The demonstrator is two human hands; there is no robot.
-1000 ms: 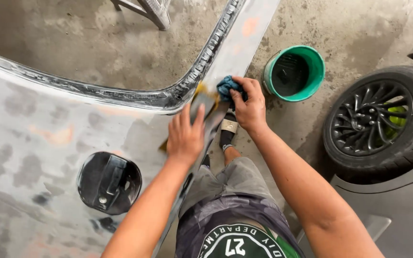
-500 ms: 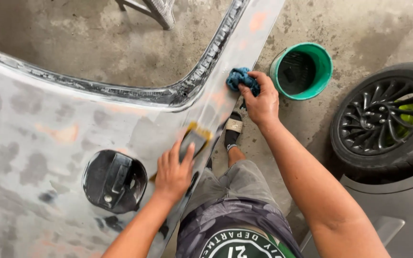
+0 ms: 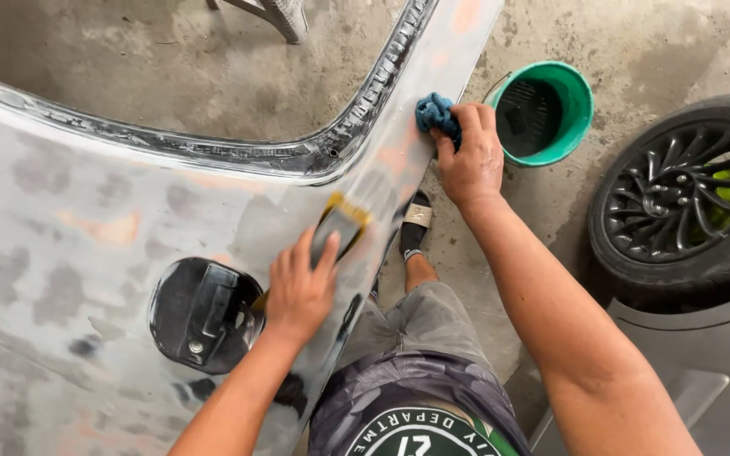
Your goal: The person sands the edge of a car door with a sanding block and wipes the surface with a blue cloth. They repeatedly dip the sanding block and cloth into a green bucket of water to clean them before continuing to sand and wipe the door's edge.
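Note:
A bare grey car body panel (image 3: 69, 253), patched with filler spots, fills the left of the head view. My left hand (image 3: 299, 287) presses a flat sanding block (image 3: 341, 223) with a yellow edge against the panel near its right edge. My right hand (image 3: 469, 158) grips a blue cloth (image 3: 433, 112) and holds it on the panel's narrow pillar, higher up. A round fuel filler recess (image 3: 202, 314) with a dark cap sits just left of my left hand.
A green bucket (image 3: 580, 114) with a dark inside stands on the concrete floor to the right of my right hand. A black alloy wheel and tyre (image 3: 682, 207) is at the far right. My sandalled foot (image 3: 416, 221) is below the panel's edge.
My left hand has slid the sanding block down the panel, away from my right hand. The right hand with the blue cloth has stayed on the pillar.

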